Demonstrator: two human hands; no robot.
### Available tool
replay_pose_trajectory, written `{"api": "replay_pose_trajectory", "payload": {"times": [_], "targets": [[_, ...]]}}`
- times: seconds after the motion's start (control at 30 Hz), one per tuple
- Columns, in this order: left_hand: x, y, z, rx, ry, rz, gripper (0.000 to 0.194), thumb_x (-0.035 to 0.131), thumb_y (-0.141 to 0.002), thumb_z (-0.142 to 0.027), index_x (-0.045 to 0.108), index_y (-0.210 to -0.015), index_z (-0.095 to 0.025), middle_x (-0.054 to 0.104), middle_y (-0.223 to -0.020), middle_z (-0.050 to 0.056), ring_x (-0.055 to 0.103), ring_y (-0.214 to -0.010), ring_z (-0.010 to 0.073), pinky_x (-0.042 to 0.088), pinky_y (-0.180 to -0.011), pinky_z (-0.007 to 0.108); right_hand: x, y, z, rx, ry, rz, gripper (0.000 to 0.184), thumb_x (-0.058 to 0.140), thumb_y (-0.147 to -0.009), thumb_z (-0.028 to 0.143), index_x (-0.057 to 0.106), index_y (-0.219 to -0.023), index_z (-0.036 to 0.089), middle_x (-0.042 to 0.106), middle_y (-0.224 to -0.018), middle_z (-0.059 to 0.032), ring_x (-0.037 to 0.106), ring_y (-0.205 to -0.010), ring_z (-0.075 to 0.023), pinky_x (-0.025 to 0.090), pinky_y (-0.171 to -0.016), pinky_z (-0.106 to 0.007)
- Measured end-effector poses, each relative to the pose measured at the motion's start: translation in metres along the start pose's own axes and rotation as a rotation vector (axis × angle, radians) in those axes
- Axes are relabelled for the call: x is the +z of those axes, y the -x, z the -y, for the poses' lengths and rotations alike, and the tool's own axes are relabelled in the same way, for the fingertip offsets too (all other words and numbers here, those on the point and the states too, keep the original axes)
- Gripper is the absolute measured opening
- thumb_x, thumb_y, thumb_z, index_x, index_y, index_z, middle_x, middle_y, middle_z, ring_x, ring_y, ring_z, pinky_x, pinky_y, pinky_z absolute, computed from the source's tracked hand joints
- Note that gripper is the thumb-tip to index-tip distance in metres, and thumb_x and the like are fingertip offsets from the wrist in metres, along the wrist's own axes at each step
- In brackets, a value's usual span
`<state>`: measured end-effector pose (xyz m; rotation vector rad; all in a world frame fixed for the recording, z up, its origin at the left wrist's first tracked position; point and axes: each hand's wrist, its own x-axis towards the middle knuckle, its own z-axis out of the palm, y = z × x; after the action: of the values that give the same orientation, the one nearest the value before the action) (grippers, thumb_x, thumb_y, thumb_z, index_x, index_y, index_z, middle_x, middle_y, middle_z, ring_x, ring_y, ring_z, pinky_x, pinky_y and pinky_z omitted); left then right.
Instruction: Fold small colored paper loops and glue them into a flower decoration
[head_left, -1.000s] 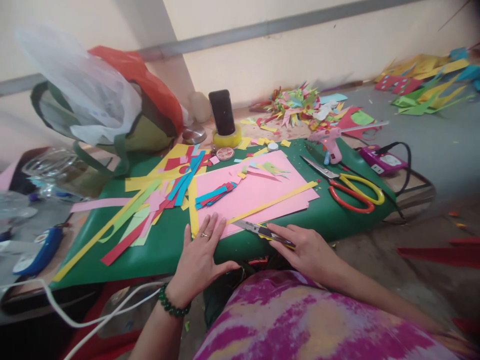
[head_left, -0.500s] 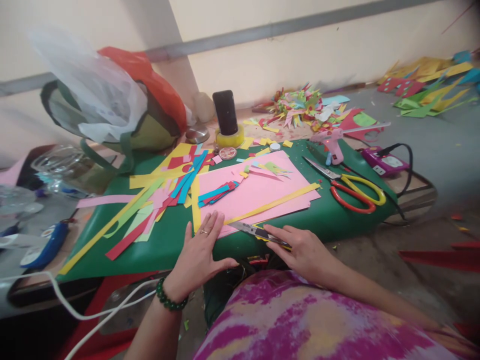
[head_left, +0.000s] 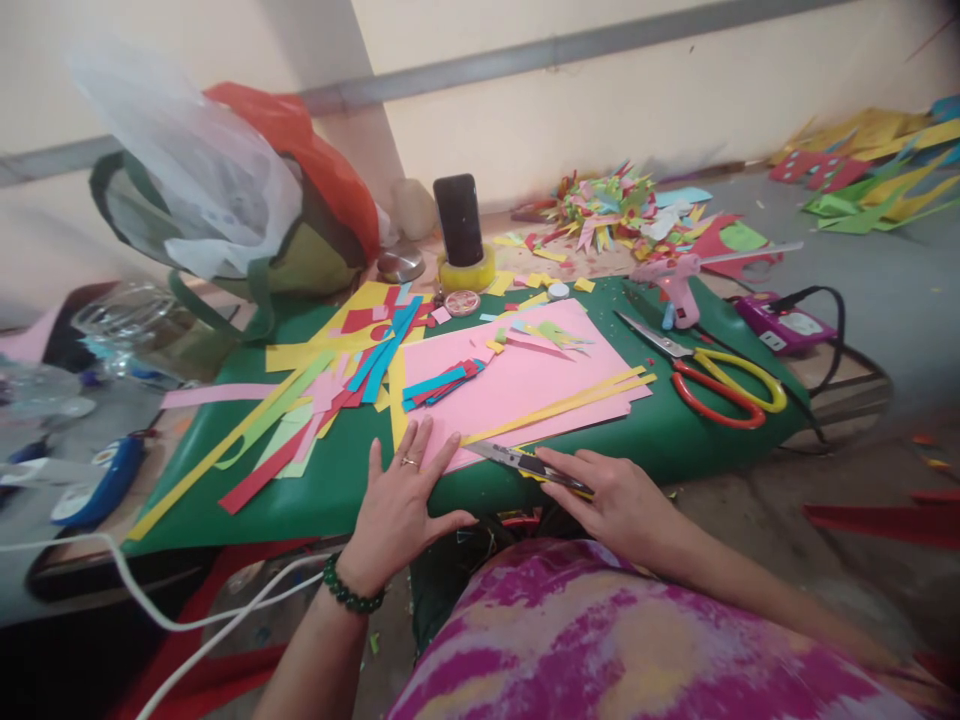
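My left hand [head_left: 405, 505] lies flat with fingers spread at the near edge of the pink paper sheets [head_left: 525, 375]. In my right hand [head_left: 622, 505] is a utility knife [head_left: 529, 464], its blade pointing left toward the left fingertips. A bit of yellow paper shows under the knife. Just beyond the blade, thin yellow paper strips [head_left: 577, 402] stretch across the pink sheet, fanned apart at their right end. Further up the sheet lie a bundle of blue and red strips [head_left: 442, 385] and some green and pink cut pieces [head_left: 551, 338].
Red-and-yellow-handled scissors [head_left: 727, 390] and a pink glue gun [head_left: 679, 290] lie on the right of the green mat [head_left: 675, 445]. Coloured paper strips [head_left: 300, 420] cover its left side. A phone [head_left: 458, 220] leans upright on a yellow tape roll [head_left: 466, 272]; a bag [head_left: 322, 240] stands behind.
The yellow strip on the pink sheet now shows as separate strips, spread at the right end. My left fingers have spread wider. The whole view has shifted slightly.
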<state>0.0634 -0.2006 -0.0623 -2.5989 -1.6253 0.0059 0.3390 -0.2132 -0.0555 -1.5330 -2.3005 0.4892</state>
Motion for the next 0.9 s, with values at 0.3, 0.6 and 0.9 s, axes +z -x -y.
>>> {"api": "replay_pose_trajectory", "payload": {"times": [0.3, 0.6, 0.9], "targets": [[-0.0008, -0.0013, -0.0007, -0.018, 0.046, 0.028, 0.088, 0.056, -0.076, -0.072, 0.03, -0.15, -0.033, 0.026, -0.159, 0.013, 0.026, -0.144, 0.0379, 0.02, -0.11, 0.069, -0.0002, -0.0028, 0.004, -0.006, 0.011, 0.014, 0.039, 0.055, -0.09, 0.032, 0.064, -0.128, 0.024, 0.073, -0.086, -0.0068, 0.07, -0.071, -0.0216, 0.052, -0.062, -0.029], [0.0004, -0.0013, 0.0016, -0.014, 0.066, 0.022, 0.094, 0.059, -0.072, -0.073, 0.031, -0.15, -0.029, 0.025, -0.159, 0.014, 0.024, -0.145, 0.0385, 0.022, -0.11, 0.067, -0.0022, -0.0067, 0.0001, 0.003, -0.077, 0.059, 0.039, 0.054, -0.091, 0.033, 0.064, -0.127, 0.022, 0.075, -0.106, -0.0094, 0.072, -0.09, -0.0241, 0.057, -0.079, -0.034], [-0.0041, -0.0018, 0.002, -0.028, 0.104, 0.031, 0.093, 0.063, -0.073, -0.068, 0.029, -0.151, -0.03, 0.022, -0.16, 0.014, 0.022, -0.146, 0.0346, 0.02, -0.112, 0.064, -0.0032, -0.0088, 0.0025, 0.011, -0.087, 0.062, 0.039, 0.054, -0.091, 0.033, 0.064, -0.127, 0.021, 0.073, -0.113, -0.0098, 0.071, -0.097, -0.0258, 0.057, -0.085, -0.038]]}}
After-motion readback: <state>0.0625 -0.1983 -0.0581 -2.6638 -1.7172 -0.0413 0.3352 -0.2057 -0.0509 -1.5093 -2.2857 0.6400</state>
